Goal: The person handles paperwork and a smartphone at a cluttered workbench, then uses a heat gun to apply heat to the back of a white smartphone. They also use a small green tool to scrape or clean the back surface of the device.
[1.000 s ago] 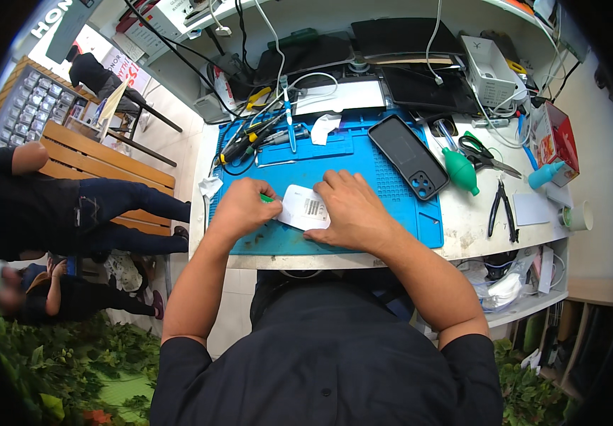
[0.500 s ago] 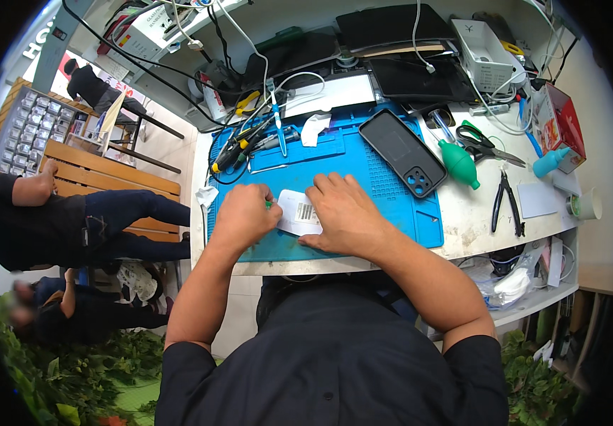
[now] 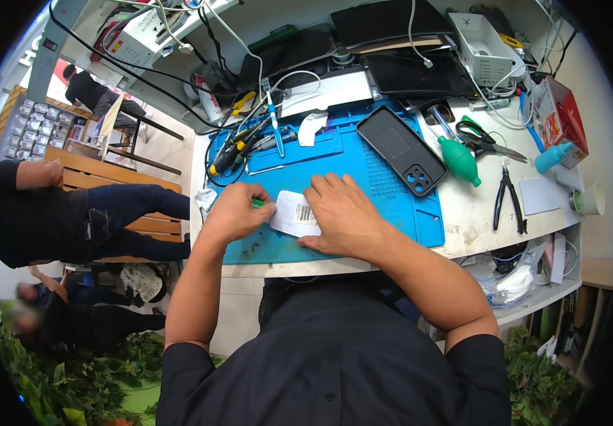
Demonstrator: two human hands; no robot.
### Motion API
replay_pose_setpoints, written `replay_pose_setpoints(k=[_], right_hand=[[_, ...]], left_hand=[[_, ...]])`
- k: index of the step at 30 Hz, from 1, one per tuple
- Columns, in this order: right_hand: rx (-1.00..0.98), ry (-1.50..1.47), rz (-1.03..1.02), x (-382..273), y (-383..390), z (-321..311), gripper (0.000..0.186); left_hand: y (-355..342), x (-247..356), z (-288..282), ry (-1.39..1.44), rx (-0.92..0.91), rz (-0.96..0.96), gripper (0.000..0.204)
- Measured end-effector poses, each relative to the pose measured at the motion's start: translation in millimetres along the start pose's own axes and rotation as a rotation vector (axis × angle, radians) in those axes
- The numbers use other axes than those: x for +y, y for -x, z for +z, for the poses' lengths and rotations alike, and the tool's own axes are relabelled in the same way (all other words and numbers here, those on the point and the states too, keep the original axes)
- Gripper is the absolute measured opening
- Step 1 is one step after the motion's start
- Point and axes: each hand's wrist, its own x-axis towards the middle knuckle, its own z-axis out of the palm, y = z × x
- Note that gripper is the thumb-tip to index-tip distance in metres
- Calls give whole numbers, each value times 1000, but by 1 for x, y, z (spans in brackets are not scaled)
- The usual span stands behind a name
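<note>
A small white packet (image 3: 289,214) with a barcode label, possibly a flat box or card, lies on the blue work mat (image 3: 249,250). My right hand (image 3: 345,216) covers its right side, thumb at the near edge and fingers at the far edge, keeping hold of it. At the packet's left edge, my left hand (image 3: 237,213) is closed in a pinch. A small green piece (image 3: 257,203) shows between its fingers; its kind is too small to make out. Beyond my hands, a black phone case (image 3: 401,151) lies on the mat.
Screwdrivers (image 3: 230,155) and a blue-and-white brush (image 3: 276,131) lie at the back left. To the right are a green air blower (image 3: 459,162), scissors (image 3: 487,145), black pliers (image 3: 504,199) and a blue bottle (image 3: 552,157). A person (image 3: 33,209) stands left beside a bench.
My left hand has shifted slightly left, away from the packet, with the green piece in its fingers. More of the packet's left edge shows. The right hand has hardly moved.
</note>
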Motion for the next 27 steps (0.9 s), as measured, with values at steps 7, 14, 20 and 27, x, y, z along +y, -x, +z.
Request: replay_pose_setpoints(k=[7,14,20,27], right_hand=[[-14,-16,9,-1,-1,-1,68],[-4,-25,11,0,-2,0,68],[-12,-18,16,-1,-2,-1,68],[1,-24,0,-1,-2,-2,67]], left_hand=[[-9,-21,1,246,-127,-82,28],[-13,-27,-2,423,-193,-123,33],[-13,-28,-3,448,-210,-136,34],[-1,-6,3,41,-3,8,29]])
